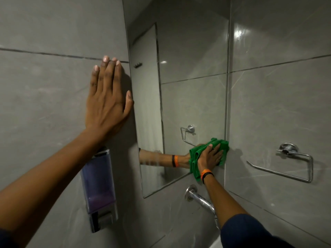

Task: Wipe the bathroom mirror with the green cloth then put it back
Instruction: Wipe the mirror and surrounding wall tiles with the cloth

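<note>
Grey tiles [44, 97] fill the wall in front of us, crossed by thin dark joints. At the far left our left forearm reaches up from the lower corner, and our left hand [107, 97] lies flat against the tile, wide and empty, fingers close together and pointing up, the thumb beside the left edge of the mirror [193, 59]. Below that wrist hangs a soap dispenser [99, 188], fixed to the wall, clear in its upper part with a little purple liquid low down and a dark lever at its base.

Next comes the mirror, a tall frameless pane that reflects more grey tile, a pale door and a metal ring holder. Low in the glass we see the reflection of our forearm with its orange and black bands.

At the lower right corner of the mirror sits the green cloth [197, 154], bunched in folds and pressed against the glass, its right side reaching over the mirror's edge onto the tile. Our right hand [210, 156] covers it with spread fingers, palm flat on the cloth, holding it to the surface. An orange band and a black band [206, 173] circle that wrist, and a dark sleeve covers the arm near the bottom edge.

Under the mirror a chrome tap [198, 199] juts from the wall. Further right, a chrome towel ring [286, 161] is mounted on the tile, well apart from the cloth.
</note>
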`<state>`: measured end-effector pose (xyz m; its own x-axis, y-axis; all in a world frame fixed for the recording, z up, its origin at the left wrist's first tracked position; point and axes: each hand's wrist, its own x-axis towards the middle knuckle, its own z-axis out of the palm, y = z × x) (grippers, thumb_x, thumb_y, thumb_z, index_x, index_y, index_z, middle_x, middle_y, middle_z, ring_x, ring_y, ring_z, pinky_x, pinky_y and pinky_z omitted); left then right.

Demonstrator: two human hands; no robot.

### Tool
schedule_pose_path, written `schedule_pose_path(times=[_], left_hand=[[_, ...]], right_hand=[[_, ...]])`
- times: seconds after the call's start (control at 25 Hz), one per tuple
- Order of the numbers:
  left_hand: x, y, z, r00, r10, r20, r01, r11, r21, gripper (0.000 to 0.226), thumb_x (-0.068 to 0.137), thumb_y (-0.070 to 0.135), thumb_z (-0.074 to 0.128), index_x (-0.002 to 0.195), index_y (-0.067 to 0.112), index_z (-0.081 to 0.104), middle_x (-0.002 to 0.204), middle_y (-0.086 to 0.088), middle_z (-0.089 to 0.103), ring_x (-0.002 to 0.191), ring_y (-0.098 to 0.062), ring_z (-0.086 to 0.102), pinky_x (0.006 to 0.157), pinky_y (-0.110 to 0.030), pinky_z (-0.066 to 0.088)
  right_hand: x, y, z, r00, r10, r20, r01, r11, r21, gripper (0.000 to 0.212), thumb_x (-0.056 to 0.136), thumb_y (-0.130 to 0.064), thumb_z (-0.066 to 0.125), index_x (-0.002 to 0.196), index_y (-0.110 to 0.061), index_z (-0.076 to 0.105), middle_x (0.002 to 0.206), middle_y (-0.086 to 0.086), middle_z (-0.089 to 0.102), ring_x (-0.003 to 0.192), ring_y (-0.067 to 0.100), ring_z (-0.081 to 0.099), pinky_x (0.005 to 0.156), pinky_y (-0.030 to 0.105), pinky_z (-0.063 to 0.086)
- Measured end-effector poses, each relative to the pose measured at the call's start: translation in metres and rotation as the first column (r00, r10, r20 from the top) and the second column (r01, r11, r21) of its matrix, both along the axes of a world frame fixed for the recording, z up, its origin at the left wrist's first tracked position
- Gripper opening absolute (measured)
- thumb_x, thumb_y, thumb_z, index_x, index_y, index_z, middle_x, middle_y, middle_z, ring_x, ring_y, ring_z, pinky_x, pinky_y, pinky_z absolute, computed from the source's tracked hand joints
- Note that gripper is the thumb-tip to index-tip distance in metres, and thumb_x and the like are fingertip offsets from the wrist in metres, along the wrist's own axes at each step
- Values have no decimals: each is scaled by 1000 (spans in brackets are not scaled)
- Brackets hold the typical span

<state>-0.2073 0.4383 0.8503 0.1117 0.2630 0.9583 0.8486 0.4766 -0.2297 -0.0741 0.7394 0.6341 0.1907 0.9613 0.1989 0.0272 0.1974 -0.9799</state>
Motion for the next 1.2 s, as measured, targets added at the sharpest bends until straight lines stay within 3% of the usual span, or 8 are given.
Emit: schedule_pose_path(times=[0.16, 0.36, 0.6, 0.76, 1.0, 1.2], left_hand=[[2, -6, -1, 999, -47, 10, 48, 999, -14, 69, 101, 33, 36, 156, -2, 13, 166, -23, 18, 156, -32, 8, 128, -47, 7], [3, -7, -2, 999, -30, 24, 30, 999, -35, 68, 101, 32, 37, 156, -2, 16, 165, -23, 21, 155, -32, 12, 128, -47, 8], [1, -3, -3, 999, -34, 28, 34, 999, -20, 66, 102, 32, 36, 156, -1, 16, 165, -23, 20, 156, -30, 11, 128, -45, 7], [0, -5, -1, 1000, -26, 1, 26, 999, -26, 66, 101, 31, 34, 156, -1, 17, 164, -23, 22, 156, -29, 11, 129, -44, 7], [-2, -11, 8, 997, -80, 8, 79, 997, 8, 64, 101, 30, 33, 155, -1, 21, 163, -22, 26, 155, -27, 12, 129, -40, 4], [-8, -19, 33, 997, -71, -23, 72, 996, 53, 64, 100, 30, 36, 154, -4, 25, 161, -24, 29, 154, -30, 17, 128, -43, 10]], right_hand=[[-30, -59, -27, 1000, -21, 14, 18, 986, 166, 61, 109, -39, 33, 161, -12, 15, 171, 17, 8, 159, 29, 7, 131, 47, 4], [-66, -144, -49, 993, -66, 101, 22, 922, 387, 71, 102, -46, 26, 159, -6, 22, 170, 17, 14, 159, 29, 12, 130, 51, 11], [-91, -201, -36, 969, -142, 201, 29, 878, 477, 69, 104, -48, 22, 160, -7, 21, 170, 16, 14, 159, 30, 13, 128, 52, 17], [-97, -213, 16, 973, -143, 181, 27, 850, 526, 70, 104, -50, 16, 160, -8, 20, 171, 16, 13, 159, 32, 11, 126, 56, 18], [-96, -212, 146, 975, -175, 137, 60, 799, 599, 71, 103, -51, 25, 161, -12, 18, 170, 16, 12, 159, 31, 9, 130, 52, 12], [-96, -196, 254, 992, -127, 11, 94, 785, 613, 72, 102, -53, 33, 161, -14, 19, 170, 17, 12, 159, 32, 8, 130, 55, 10]])
